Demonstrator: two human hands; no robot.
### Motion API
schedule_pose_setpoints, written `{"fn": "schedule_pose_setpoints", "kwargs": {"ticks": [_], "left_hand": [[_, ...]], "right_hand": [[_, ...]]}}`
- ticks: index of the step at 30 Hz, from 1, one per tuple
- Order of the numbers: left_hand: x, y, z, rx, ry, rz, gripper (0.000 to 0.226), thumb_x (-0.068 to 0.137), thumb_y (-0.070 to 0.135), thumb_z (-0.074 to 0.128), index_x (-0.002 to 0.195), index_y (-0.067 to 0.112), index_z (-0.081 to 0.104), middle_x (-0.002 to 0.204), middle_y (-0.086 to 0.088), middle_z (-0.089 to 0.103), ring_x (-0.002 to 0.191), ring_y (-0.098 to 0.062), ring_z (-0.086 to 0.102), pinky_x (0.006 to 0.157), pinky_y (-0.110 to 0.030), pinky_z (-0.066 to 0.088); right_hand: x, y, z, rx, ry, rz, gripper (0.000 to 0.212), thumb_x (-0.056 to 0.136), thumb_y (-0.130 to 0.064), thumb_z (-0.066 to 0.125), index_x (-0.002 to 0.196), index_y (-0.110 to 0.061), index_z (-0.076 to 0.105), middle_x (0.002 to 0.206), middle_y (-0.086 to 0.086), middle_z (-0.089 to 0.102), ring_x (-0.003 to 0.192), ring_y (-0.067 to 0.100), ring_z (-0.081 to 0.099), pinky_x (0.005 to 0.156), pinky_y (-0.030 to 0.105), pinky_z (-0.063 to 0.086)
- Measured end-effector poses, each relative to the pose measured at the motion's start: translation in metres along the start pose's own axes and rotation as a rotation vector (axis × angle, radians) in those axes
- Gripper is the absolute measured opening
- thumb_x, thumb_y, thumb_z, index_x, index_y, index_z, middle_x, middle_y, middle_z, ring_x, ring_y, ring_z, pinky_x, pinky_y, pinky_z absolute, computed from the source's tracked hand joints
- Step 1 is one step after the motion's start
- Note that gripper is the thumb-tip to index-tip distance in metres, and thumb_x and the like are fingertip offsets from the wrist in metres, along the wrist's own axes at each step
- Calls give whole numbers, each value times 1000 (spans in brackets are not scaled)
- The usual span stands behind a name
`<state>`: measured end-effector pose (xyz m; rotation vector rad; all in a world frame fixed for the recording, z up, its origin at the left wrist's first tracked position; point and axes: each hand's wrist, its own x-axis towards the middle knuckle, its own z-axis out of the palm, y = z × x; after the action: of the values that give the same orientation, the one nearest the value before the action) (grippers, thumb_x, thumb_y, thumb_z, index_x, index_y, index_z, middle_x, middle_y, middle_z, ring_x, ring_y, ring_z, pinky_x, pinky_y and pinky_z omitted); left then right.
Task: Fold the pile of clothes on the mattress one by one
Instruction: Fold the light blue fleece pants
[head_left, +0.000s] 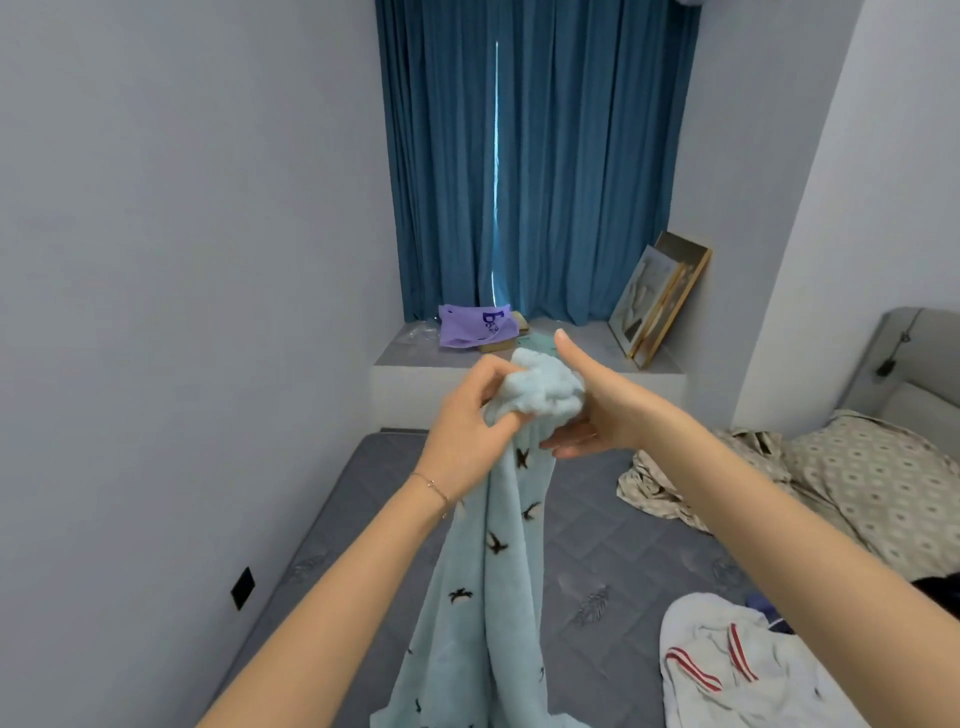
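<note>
I hold a light blue fleece garment with dark bird prints (483, 597) up in front of me; it hangs down to the bottom edge of the view. My left hand (467, 421) grips its bunched top from the left. My right hand (592, 405) cups the same bunch from the right, thumb pointing up, fingers under the cloth. A white garment with red stripes (727, 670) lies on the grey mattress (587, 530) at the lower right, with a dark piece of clothing (940, 597) beside it.
A beige patterned sheet (685, 483) and matching pillow (883, 493) lie at the mattress's right by a grey headboard (914, 358). Behind are a window ledge (519, 358) with a purple bag (475, 325), framed pictures (660, 296) and blue curtains (535, 156). A wall runs along the left.
</note>
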<state>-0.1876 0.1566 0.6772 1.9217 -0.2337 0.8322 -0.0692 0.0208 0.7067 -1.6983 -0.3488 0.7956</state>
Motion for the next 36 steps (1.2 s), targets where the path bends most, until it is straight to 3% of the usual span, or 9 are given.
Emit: {"fn": "schedule_pose_setpoints", "kwargs": {"ticks": [5, 9, 14, 16, 20, 22, 27, 33, 36], "left_hand": [[-32, -10, 32, 64, -235, -94, 19, 86, 12, 63, 102, 19, 57, 102, 8, 66, 98, -8, 62, 85, -29, 50], [-57, -33, 38, 128, -554, -121, 30, 91, 38, 59, 120, 43, 52, 131, 23, 52, 117, 10, 47, 93, -9, 39], [-54, -53, 19, -47, -90, -211, 15, 98, 18, 52, 97, 20, 67, 96, 7, 70, 98, -10, 65, 91, -33, 50], [-47, -64, 13, -22, 6, -280, 13, 97, 17, 55, 106, 24, 62, 102, 7, 67, 101, -5, 61, 97, -35, 48], [-31, -74, 4, -133, -175, -445, 48, 92, 51, 52, 136, 49, 33, 140, 18, 41, 128, 4, 40, 111, -34, 34], [-22, -71, -5, -275, -222, -482, 49, 81, 71, 51, 126, 68, 31, 139, 31, 39, 127, 9, 40, 110, -33, 36], [-8, -68, -31, -357, -379, -511, 54, 65, 81, 59, 114, 58, 54, 118, 29, 62, 108, 6, 59, 77, -16, 53], [-1, -72, -70, -434, -193, -499, 17, 83, 23, 68, 99, 22, 73, 100, -4, 74, 90, -20, 71, 67, -26, 57], [9, -68, -78, -375, -173, -494, 22, 78, 23, 64, 98, 16, 68, 88, 2, 75, 79, -13, 71, 62, -22, 56]], "right_hand": [[10, 28, 1, -45, -64, 167, 65, 82, -61, 60, 114, -5, 64, 99, 13, 71, 90, 23, 67, 77, 36, 53], [10, 51, -6, -220, -87, 271, 43, 96, -38, 52, 117, -1, 61, 92, 12, 68, 85, 23, 65, 91, 38, 48], [3, 49, -14, -155, 39, 185, 28, 89, -29, 65, 100, -4, 61, 85, 9, 74, 76, 18, 69, 67, 30, 55], [-3, 37, -16, -149, 11, 58, 36, 86, -28, 68, 112, -4, 63, 104, 10, 73, 94, 20, 69, 84, 35, 55], [-22, 3, -10, -79, -93, -185, 32, 90, -24, 60, 116, -5, 62, 124, 14, 64, 112, 24, 62, 102, 40, 46], [-32, -10, -2, 102, -232, -282, 36, 89, -17, 58, 122, -3, 57, 122, 12, 64, 115, 22, 61, 106, 39, 43], [-46, -25, 7, 354, -404, -490, 24, 92, -15, 50, 110, -8, 67, 109, 10, 67, 107, 23, 64, 98, 38, 50], [-48, 6, -11, 535, -341, -499, 23, 86, -22, 58, 97, -14, 77, 104, 6, 73, 101, 20, 68, 88, 33, 53], [-50, 50, -23, 562, -233, -423, 24, 85, -21, 58, 95, -14, 79, 106, 7, 73, 99, 16, 69, 84, 27, 55]]}}
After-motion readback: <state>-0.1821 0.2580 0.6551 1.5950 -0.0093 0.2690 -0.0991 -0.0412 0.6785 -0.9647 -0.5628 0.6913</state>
